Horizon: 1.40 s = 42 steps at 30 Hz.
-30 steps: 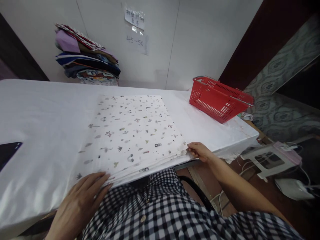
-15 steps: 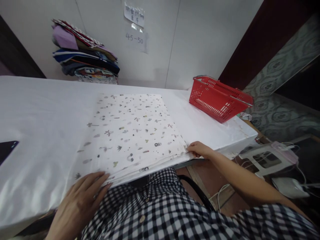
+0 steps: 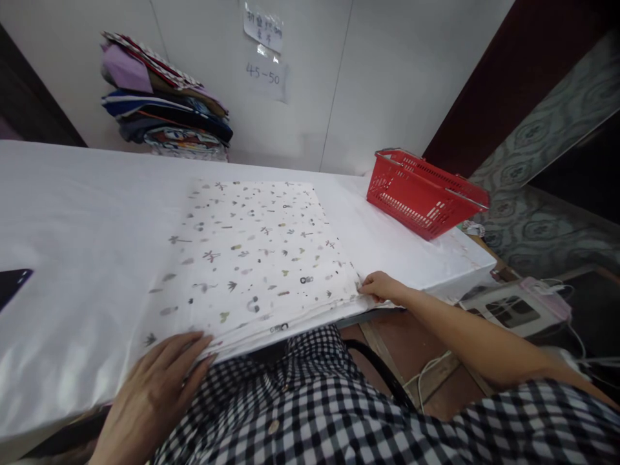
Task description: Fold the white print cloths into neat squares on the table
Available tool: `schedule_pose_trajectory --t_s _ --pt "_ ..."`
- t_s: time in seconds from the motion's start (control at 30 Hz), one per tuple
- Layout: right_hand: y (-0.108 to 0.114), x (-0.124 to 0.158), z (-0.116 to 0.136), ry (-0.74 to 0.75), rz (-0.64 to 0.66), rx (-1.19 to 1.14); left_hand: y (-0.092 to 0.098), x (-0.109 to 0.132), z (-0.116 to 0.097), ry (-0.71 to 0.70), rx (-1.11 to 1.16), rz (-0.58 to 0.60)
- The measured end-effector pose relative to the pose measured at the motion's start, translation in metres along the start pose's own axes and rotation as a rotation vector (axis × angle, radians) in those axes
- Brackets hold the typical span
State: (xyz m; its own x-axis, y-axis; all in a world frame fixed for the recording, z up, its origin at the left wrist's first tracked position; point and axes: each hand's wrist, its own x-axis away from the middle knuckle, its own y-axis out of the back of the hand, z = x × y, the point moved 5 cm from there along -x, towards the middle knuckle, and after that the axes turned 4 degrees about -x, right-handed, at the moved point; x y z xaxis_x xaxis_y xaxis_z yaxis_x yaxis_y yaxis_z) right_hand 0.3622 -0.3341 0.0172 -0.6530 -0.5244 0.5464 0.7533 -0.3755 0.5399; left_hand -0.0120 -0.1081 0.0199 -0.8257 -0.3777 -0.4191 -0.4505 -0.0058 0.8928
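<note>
Cotton-looking printed cloth [image 3: 252,258], folded flat and rectangular, lies on white table [image 3: 72,219]. My left hand [image 3: 155,387] presses flat on near corner; right hand [image 3: 382,287] pinches the other.

Table [image 3: 72,213]: long, under a white cover.
Near edge, middle: printed cloth [image 3: 252,252] — folded, lying flat.
Right end: red basket [image 3: 421,194].
Far edge: stack of folded fabrics [image 3: 165,103].
Left edge: dark flat thing [image 3: 12,284] — cut off.

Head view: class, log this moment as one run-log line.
left hand flat on cloth near corner | right hand grips right corner | cloth flat on table
</note>
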Motion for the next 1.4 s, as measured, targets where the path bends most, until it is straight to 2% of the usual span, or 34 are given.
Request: schedule_pose_trajectory --t_s 0.17,0.43,0.7,0.77,0.9,0.97,1.2,1.4 --pt "-0.002 0.002 0.005 -0.011 0.004 -0.023 -0.001 0.002 0.000 -0.006 0.007 0.011" --pt "0.019 0.008 0.033 0.045 0.006 -0.026 -0.002 0.003 0.001 0.013 0.010 0.010" --pt "0.020 0.018 0.061 0.210 0.131 -0.436 -0.003 0.004 -0.001 -0.024 -0.012 0.005" --pt "0.017 0.018 0.056 0.180 0.142 -0.471 -0.001 0.004 -0.001 -0.019 -0.026 -0.019" --pt "0.008 0.010 0.028 -0.038 0.184 -0.390 -0.002 0.003 0.000 -0.018 -0.025 -0.008" --pt "0.005 0.005 0.016 -0.099 0.209 -0.338 -0.002 0.003 -0.001 -0.013 -0.025 -0.005" --pt "0.007 -0.010 0.003 -0.127 0.210 -0.220 0.000 0.001 -0.003 -0.008 -0.018 -0.004" --pt "0.005 -0.009 0.012 -0.100 0.242 -0.257 -0.002 0.003 -0.002 0.011 -0.019 -0.019"
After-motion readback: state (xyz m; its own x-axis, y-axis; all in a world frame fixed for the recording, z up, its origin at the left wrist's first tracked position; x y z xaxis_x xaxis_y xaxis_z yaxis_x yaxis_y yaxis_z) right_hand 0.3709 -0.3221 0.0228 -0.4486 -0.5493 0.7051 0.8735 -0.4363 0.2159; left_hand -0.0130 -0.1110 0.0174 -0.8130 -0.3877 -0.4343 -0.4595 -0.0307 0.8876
